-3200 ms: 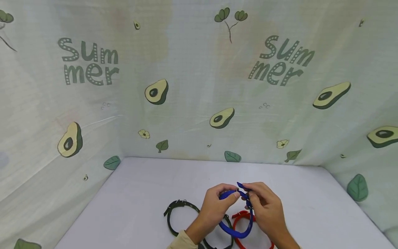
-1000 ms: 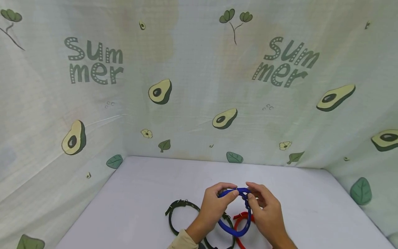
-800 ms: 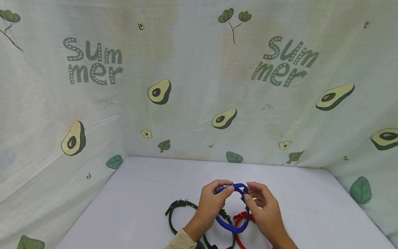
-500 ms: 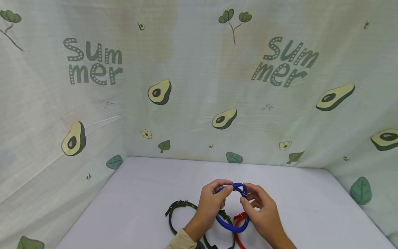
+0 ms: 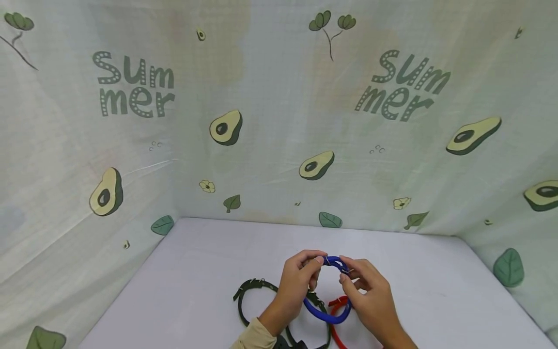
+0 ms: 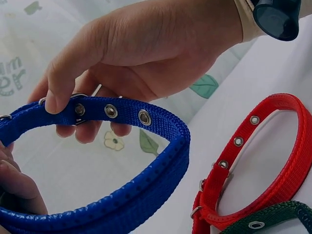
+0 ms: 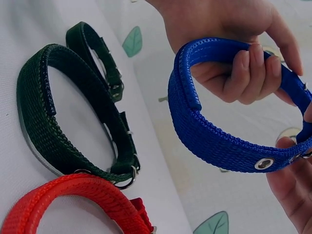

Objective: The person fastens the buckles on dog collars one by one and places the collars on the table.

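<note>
A blue dog collar, bent into a ring, is held up between both hands. My left hand pinches its upper strap between thumb and fingers, right at a metal buckle, as the left wrist view shows; metal eyelets line the strap beside it. On the other side my right hand holds the collar with thumb and curled fingers, near a metal fitting. Below lie a red dog collar and two dark green dog collars, one nearer and one farther, partly hidden by hands and forearms.
The collars lie on a white table. Behind and at both sides hangs a pale cloth printed with avocados and leaves. A dark rounded device is at the left wrist, by a beige sleeve.
Earlier the blue collar's strap tip stuck up between the hands, pinched by the right hand. Now it is folded down along the ring. The left hand has shifted slightly up.
</note>
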Demonstrator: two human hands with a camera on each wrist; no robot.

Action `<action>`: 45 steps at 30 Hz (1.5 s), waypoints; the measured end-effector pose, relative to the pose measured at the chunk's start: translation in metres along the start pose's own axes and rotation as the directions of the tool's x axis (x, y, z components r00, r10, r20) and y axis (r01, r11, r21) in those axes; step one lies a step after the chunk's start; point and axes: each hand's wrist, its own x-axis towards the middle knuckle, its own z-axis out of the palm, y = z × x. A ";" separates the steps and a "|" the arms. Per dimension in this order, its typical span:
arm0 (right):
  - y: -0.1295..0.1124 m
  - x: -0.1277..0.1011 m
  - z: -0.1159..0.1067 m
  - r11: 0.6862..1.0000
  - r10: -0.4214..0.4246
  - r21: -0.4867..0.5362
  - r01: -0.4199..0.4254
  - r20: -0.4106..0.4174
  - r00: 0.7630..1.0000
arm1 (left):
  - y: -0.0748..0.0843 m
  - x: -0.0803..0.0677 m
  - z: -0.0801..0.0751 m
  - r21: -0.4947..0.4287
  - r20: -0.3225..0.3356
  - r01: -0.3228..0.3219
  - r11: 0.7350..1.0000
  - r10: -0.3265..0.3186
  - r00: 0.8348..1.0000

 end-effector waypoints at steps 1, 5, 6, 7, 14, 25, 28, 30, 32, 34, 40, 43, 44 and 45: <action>0.000 0.000 0.000 1.000 -0.018 0.000 0.018 -0.001 1.000 | 0.000 0.000 0.000 -0.007 0.000 0.003 1.000 -0.003 1.000; 0.000 0.000 -0.002 0.995 -0.097 -0.004 0.097 -0.011 0.995 | 0.002 0.001 0.001 -0.037 0.000 0.016 0.999 -0.016 1.000; 0.000 0.000 -0.002 0.994 -0.111 -0.002 0.111 -0.014 0.994 | 0.002 0.001 0.001 -0.042 0.000 0.019 0.999 -0.019 1.000; 0.000 0.000 -0.002 0.993 -0.122 -0.001 0.122 -0.016 0.992 | 0.002 0.001 0.001 -0.044 -0.002 0.022 0.999 -0.022 1.000; 0.001 0.000 -0.002 0.990 -0.138 -0.031 0.137 -0.009 0.990 | -0.001 0.003 0.002 -0.066 -0.012 0.034 0.997 -0.035 0.999; 0.002 0.002 -0.002 0.977 -0.207 -0.054 0.206 -0.022 0.978 | 0.001 -0.001 0.004 -0.088 -0.009 -0.002 0.996 0.001 1.000; 0.005 -0.001 -0.002 0.986 -0.161 -0.053 0.159 -0.020 0.987 | -0.001 -0.001 0.004 -0.095 -0.007 0.001 0.995 -0.001 1.000; 0.007 -0.004 -0.002 0.993 -0.101 -0.061 0.100 -0.016 0.995 | -0.002 -0.001 0.004 -0.095 -0.001 0.015 0.995 -0.015 1.000; 0.008 -0.008 -0.003 0.998 -0.031 -0.063 0.031 -0.010 0.999 | -0.005 -0.001 0.005 -0.091 -0.002 0.031 0.995 -0.031 1.000; 0.009 -0.011 -0.004 0.996 0.051 -0.071 -0.051 0.005 0.999 | -0.007 -0.001 0.006 -0.082 -0.005 0.044 0.996 -0.045 0.999; 0.006 -0.016 -0.010 0.967 0.255 -0.016 -0.255 0.078 0.964 | -0.008 0.000 0.006 -0.076 -0.047 0.054 0.996 -0.058 0.997; 0.006 -0.018 -0.013 0.939 0.340 0.009 -0.344 0.134 0.931 | -0.008 -0.002 0.005 -0.098 -0.076 0.064 0.993 -0.072 0.995; 0.006 -0.019 -0.013 0.927 0.368 0.009 -0.374 0.150 0.917 | -0.009 -0.004 0.005 -0.109 -0.081 0.070 0.992 -0.079 0.994; 0.006 -0.021 -0.014 0.914 0.397 0.011 -0.405 0.165 0.903 | -0.009 -0.005 0.005 -0.120 -0.084 0.079 0.990 -0.089 0.992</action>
